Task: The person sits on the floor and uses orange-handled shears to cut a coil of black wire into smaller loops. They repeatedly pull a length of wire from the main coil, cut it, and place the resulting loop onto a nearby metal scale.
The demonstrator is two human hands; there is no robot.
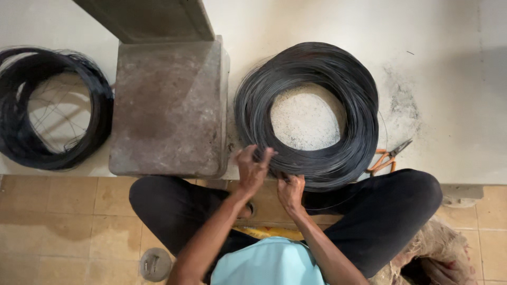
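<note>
Two wire coils on the pale floor. Second coil [53, 108] lies far left of the main coil [309, 113], concrete block [169, 108] between them. Left hand [252, 170] rests on the main coil's near-left rim, fingers curled over the strands. Right hand [291, 191] pinches strands at its near edge. Orange-handled pliers [386, 158] lie just right of the main coil.

Left hand [253, 170], right hand [291, 191] (fingers curled)
</note>
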